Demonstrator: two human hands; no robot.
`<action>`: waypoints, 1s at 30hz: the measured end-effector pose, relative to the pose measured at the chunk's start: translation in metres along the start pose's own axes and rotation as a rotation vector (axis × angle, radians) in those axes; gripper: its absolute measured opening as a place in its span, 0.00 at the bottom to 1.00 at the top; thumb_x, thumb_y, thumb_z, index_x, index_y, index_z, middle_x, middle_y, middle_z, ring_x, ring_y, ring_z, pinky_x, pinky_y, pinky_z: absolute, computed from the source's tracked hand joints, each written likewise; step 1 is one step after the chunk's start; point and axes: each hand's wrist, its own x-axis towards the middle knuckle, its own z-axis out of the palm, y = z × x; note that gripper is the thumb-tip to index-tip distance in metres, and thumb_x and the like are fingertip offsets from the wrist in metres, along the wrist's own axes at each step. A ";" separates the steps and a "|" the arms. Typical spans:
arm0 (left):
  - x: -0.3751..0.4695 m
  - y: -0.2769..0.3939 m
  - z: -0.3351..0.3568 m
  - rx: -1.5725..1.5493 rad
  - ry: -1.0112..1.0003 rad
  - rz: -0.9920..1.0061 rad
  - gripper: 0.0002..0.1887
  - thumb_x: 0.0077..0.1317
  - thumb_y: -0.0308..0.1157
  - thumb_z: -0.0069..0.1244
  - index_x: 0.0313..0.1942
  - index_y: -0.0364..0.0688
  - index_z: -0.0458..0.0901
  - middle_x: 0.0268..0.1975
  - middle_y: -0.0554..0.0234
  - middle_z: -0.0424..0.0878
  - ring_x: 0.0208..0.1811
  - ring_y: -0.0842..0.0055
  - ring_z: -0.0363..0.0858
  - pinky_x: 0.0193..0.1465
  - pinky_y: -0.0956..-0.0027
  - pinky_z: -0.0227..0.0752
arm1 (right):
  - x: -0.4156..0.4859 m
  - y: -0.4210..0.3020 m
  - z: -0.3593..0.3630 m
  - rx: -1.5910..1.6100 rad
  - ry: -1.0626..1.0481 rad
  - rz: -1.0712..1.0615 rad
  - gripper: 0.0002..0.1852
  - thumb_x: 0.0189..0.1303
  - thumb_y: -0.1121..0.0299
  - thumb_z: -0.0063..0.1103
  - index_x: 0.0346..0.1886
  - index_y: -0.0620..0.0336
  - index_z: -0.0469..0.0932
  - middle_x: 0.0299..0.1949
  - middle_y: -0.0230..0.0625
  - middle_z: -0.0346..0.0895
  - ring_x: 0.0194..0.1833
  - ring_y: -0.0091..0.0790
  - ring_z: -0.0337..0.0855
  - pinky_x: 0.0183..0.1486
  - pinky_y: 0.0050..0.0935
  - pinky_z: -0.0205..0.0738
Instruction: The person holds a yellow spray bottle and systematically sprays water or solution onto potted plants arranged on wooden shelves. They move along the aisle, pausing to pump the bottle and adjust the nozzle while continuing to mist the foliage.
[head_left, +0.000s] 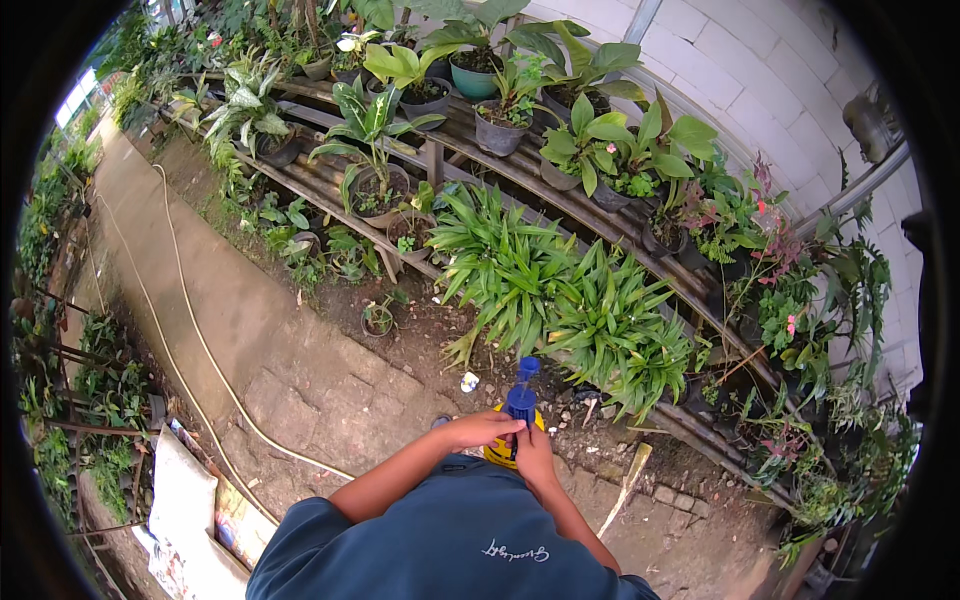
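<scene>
Close in front of my body I hold a yellow container with a blue top, seemingly a pump sprayer (523, 401). My left hand (486, 430) comes from the left, its fingers against the blue part. From the right, my right hand (534, 448) closes around the same blue part, just above the yellow body. The fingertips of both hands meet there. A smaller blue piece stands out beyond the top, towards the plants. Part of the yellow body is hidden by my hands and shirt. Strappy green plants (555, 285) grow just past the sprayer.
Tiered wooden shelves (480, 157) with potted plants run along a white block wall (750, 67). A pale hose (196, 330) lies along the concrete path (180, 247) on the left. A small pot (377, 319) stands on the soil. White sacks (184, 502) lie at lower left.
</scene>
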 end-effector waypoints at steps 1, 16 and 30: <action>-0.004 -0.001 -0.006 -0.036 0.002 -0.015 0.33 0.79 0.60 0.48 0.67 0.39 0.78 0.64 0.56 0.83 0.68 0.71 0.79 0.69 0.62 0.71 | 0.001 -0.001 0.000 -0.144 -0.057 0.017 0.17 0.83 0.62 0.46 0.44 0.68 0.79 0.32 0.34 0.83 0.33 0.32 0.81 0.39 0.36 0.75; -0.009 0.000 -0.032 -0.029 0.041 -0.039 0.37 0.79 0.59 0.48 0.70 0.34 0.76 0.70 0.50 0.80 0.72 0.66 0.76 0.72 0.59 0.72 | 0.014 0.006 0.007 0.219 0.040 0.188 0.15 0.84 0.65 0.46 0.44 0.65 0.79 0.35 0.33 0.80 0.35 0.28 0.80 0.43 0.30 0.78; -0.004 -0.004 -0.024 0.016 0.057 0.010 0.38 0.79 0.59 0.49 0.71 0.33 0.73 0.69 0.48 0.79 0.73 0.64 0.75 0.73 0.59 0.71 | 0.020 0.026 -0.002 0.339 0.204 0.218 0.16 0.85 0.64 0.44 0.45 0.65 0.78 0.34 0.32 0.79 0.33 0.26 0.79 0.42 0.30 0.77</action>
